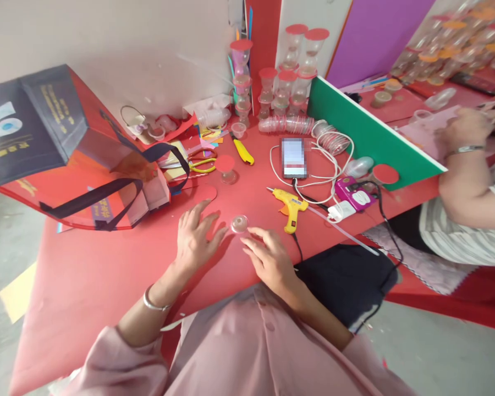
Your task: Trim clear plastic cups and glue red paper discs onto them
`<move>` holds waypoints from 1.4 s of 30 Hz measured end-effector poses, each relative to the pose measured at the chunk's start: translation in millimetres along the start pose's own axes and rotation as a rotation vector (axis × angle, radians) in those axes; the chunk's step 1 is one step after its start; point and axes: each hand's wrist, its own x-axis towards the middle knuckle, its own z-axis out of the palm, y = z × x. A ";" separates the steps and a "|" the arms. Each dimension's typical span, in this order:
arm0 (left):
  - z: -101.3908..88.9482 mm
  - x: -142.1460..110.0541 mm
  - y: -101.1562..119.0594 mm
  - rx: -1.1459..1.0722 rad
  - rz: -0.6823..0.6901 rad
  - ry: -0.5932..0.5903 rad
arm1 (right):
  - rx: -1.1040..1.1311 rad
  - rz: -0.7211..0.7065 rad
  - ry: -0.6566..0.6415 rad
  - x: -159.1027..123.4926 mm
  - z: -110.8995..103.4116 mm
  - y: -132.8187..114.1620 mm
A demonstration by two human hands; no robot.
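Toward the near left corner of the worktop [70, 308], broad, smooth red room. Left hand [196, 236]: fingers loosely spread, holding nothing. Just right of its thumb, in the near half, round clear cup [240, 223]. Right hand [270, 256]: fingers parted, gripping nothing, tips by the rim, touch unclear. Then yellow glue gun [291, 208], upright straight-edged green board [367, 132].

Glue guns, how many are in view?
1: the yellow glue gun lies on the red table, beyond the right hand and right of the small clear cup. Others could be hidden behind the bag.
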 end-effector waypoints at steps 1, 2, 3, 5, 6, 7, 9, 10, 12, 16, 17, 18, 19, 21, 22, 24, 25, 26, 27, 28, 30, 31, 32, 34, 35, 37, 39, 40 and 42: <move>1.5 -1.4 -0.9 -0.025 -0.017 0.019 | 0.055 -0.006 0.006 -0.5 2.7 1.5; 3.3 -3.5 -3.2 -0.050 -0.030 0.030 | 0.099 0.002 0.006 -1.9 5.1 3.2; 5.2 -5.8 -6.2 -0.066 -0.034 0.031 | 0.117 0.012 -0.005 -3.9 6.9 4.8; 8.2 -10.2 -13.0 -0.048 -0.015 -0.020 | 0.093 0.033 -0.029 -7.6 8.5 6.9; 9.1 -11.5 -15.9 -0.017 0.005 -0.060 | 0.061 0.033 -0.033 -8.8 8.3 7.1; 9.5 -12.1 -18.1 0.019 0.022 -0.097 | 0.028 0.026 -0.028 -9.2 7.4 6.9; 8.9 -10.7 -21.2 0.091 0.038 -0.128 | -0.024 -0.001 -0.013 -7.7 4.4 5.6; 8.2 -8.8 -22.5 0.121 0.033 -0.118 | -0.042 -0.013 -0.009 -6.0 2.5 4.7; 7.1 -2.5 -26.0 0.168 0.010 -0.063 | -0.072 -0.017 -0.007 -1.9 -0.9 2.6; 11.1 18.1 -41.3 0.200 -0.009 -0.006 | -0.108 0.007 -0.008 4.2 -3.1 -1.4; 13.7 24.3 -46.3 0.212 0.000 -0.006 | -0.105 0.007 -0.013 4.6 -2.8 -2.0; 16.7 30.7 -51.4 0.227 0.007 -0.011 | -0.099 0.008 -0.018 4.5 -2.5 -2.5; 20.1 36.9 -56.4 0.242 0.011 -0.013 | -0.092 0.012 -0.023 4.1 -2.3 -2.7; 26.8 48.1 -65.2 0.270 0.018 -0.038 | -0.084 0.020 -0.026 2.6 -2.5 -2.3; 29.9 52.6 -68.9 0.285 0.022 -0.051 | -0.086 0.024 -0.021 1.8 -3.0 -1.7; 34.9 59.1 -75.1 0.322 0.028 -0.074 | -0.098 0.030 -0.009 0.6 -4.6 -0.2; 36.7 61.1 -77.5 0.337 0.026 -0.083 | -0.106 0.032 -0.004 0.3 -5.5 0.6; 38.1 62.3 -79.5 0.348 0.021 -0.094 | -0.112 0.034 0.000 0.2 -6.4 1.4; 39.0 63.1 -81.2 0.353 0.014 -0.105 | -0.117 0.036 0.001 0.3 -7.1 2.1; 39.7 63.4 -82.4 0.355 0.005 -0.115 | -0.121 0.039 0.001 0.6 -7.5 2.6; 40.2 63.3 -83.7 0.352 -0.011 -0.129 | -0.128 0.043 -0.002 1.4 -7.4 3.1; 40.2 63.1 -84.0 0.349 -0.016 -0.130 | -0.129 0.042 -0.006 1.9 -6.8 3.0; 40.2 62.8 -84.0 0.343 -0.018 -0.128 | -0.128 0.039 -0.011 2.4 -5.9 2.9; 40.0 61.9 -83.9 0.326 -0.020 -0.122 | -0.124 0.033 -0.025 3.2 -3.8 2.5; 40.0 61.4 -83.9 0.313 -0.021 -0.117 | -0.123 0.031 -0.032 3.5 -2.7 2.3; 40.2 60.2 -84.5 0.283 -0.026 -0.106 | -0.122 0.031 -0.043 3.9 -0.8 2.2; 40.9 58.9 -86.1 0.241 -0.028 -0.089 | -0.122 0.034 -0.048 3.9 0.5 2.3; 41.4 58.4 -87.3 0.217 -0.030 -0.079 | -0.121 0.036 -0.049 3.9 0.9 2.4; 42.9 57.5 -89.9 0.168 -0.035 -0.053 | -0.121 0.037 -0.054 3.8 1.4 2.4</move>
